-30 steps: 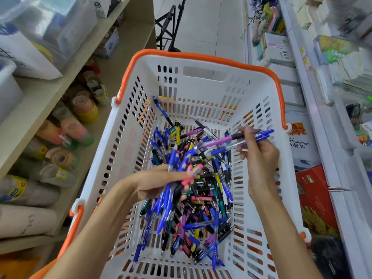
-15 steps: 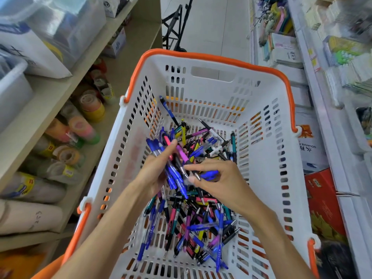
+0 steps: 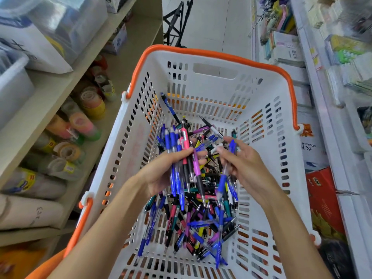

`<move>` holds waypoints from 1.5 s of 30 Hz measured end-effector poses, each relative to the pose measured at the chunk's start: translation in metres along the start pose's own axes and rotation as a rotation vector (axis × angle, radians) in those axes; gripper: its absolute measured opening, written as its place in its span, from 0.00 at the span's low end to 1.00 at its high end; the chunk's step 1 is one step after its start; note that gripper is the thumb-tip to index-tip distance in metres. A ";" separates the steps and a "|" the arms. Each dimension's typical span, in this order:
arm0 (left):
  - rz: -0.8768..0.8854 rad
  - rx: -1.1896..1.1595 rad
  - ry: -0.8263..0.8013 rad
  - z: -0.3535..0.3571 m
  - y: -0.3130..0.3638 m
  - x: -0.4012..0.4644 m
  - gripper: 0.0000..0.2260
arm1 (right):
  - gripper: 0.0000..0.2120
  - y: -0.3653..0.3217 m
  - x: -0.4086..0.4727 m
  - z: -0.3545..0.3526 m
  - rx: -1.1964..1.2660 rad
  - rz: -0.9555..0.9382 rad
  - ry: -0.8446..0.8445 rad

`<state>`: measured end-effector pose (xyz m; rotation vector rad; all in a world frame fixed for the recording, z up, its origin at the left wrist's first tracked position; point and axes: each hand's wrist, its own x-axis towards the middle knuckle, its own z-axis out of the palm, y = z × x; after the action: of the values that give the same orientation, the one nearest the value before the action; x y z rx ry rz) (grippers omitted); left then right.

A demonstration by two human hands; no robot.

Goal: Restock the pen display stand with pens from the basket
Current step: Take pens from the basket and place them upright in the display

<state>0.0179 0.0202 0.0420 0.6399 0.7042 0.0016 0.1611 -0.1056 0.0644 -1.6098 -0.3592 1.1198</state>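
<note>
A white basket [image 3: 211,81] with orange handles is filling the middle of the view, and a loose heap of pens [image 3: 201,224] is lying across its slotted floor, toward six o'clock. The left hand [image 3: 161,174] is hovering over the heap, its fingers curling round a bundle of pens [image 3: 181,158], mostly blue with one pink; the bundle is standing nearly upright, clicker ends pointing to twelve o'clock above the fingers, tips hanging below the palm. At three o'clock of the bundle, the right hand [image 3: 245,168] is pinching a single blue pen [image 3: 231,152] between thumb and fingertips, its other fingers loosely bent. Tape rolls [image 3: 88,109] are sitting on a shelf at nine o'clock.
</note>
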 end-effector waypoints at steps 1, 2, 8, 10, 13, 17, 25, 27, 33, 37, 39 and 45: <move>-0.056 0.048 -0.034 0.003 -0.001 -0.002 0.15 | 0.18 0.000 0.000 0.003 -0.002 -0.044 0.038; -0.103 0.104 -0.054 0.004 -0.002 -0.004 0.16 | 0.19 0.001 0.000 0.005 -0.038 -0.091 0.050; -0.139 0.346 -0.031 0.008 -0.004 -0.009 0.05 | 0.22 0.007 -0.002 0.015 -0.235 -0.216 0.006; -0.156 0.371 -0.074 0.009 -0.005 -0.010 0.05 | 0.23 0.011 -0.001 0.013 -0.264 -0.207 -0.054; -0.181 0.371 -0.080 0.010 -0.004 -0.010 0.07 | 0.23 0.015 0.001 0.013 -0.411 -0.233 -0.075; -0.198 0.372 -0.082 0.008 -0.006 -0.008 0.11 | 0.24 0.016 0.001 0.017 -0.489 -0.269 -0.073; -0.150 0.473 -0.079 0.012 -0.012 -0.006 0.21 | 0.22 0.022 0.007 0.016 -0.540 -0.252 -0.092; -0.164 0.513 -0.086 0.008 -0.013 -0.003 0.22 | 0.21 0.019 0.005 0.018 -0.563 -0.268 0.004; -0.194 0.384 -0.128 0.008 -0.015 0.000 0.06 | 0.07 -0.005 -0.004 0.008 -0.445 -0.332 0.216; 0.012 0.587 0.091 0.004 -0.026 0.009 0.10 | 0.08 -0.009 -0.004 0.018 -0.479 -0.128 -0.061; 0.099 0.711 0.187 0.003 -0.031 0.011 0.09 | 0.07 -0.004 0.002 0.025 -0.497 -0.067 -0.099; 0.203 1.277 0.456 0.002 -0.042 0.015 0.21 | 0.15 0.023 0.015 0.045 -0.649 0.002 -0.113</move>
<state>0.0218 -0.0116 0.0113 1.9772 1.0488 -0.1272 0.1252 -0.0764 0.0388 -2.1054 -0.8625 1.1648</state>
